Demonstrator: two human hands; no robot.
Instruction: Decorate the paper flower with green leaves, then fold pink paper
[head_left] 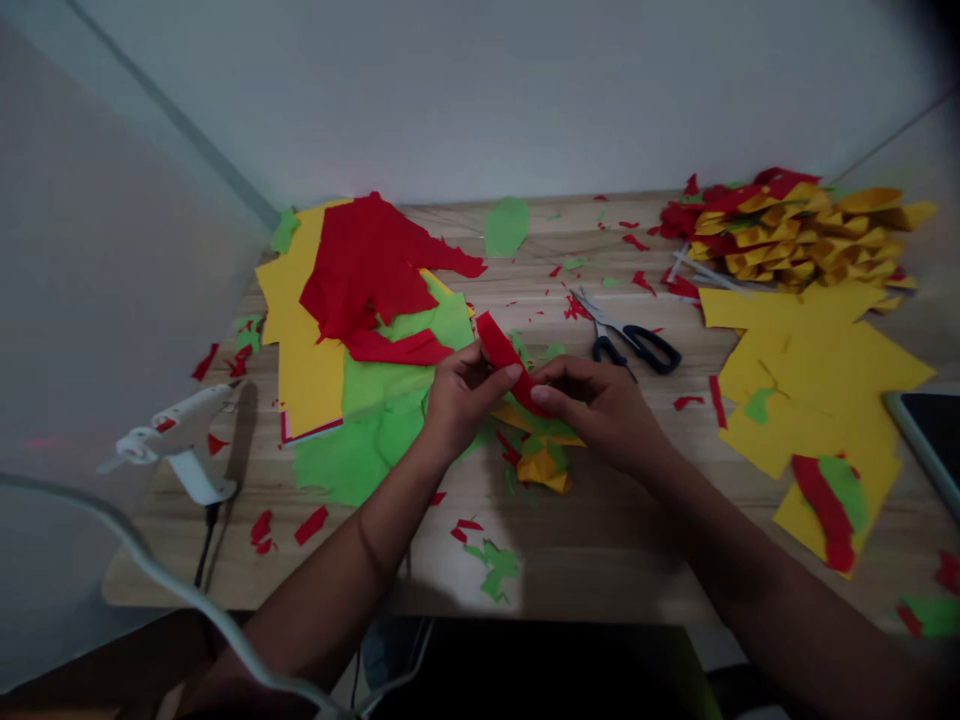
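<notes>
Both my hands meet over the middle of a wooden table. My left hand and my right hand are both closed in a pinch on a narrow strip of red paper that slants up to the left between them. Under the hands lie yellow and green paper pieces. Black-handled scissors rest just beyond my right hand.
Stacked yellow, green and red sheets lie at the left. A white glue gun with its cord stands at the left edge. Folded yellow-and-red paper shapes are piled at the far right, with yellow offcuts below. Scraps litter the table.
</notes>
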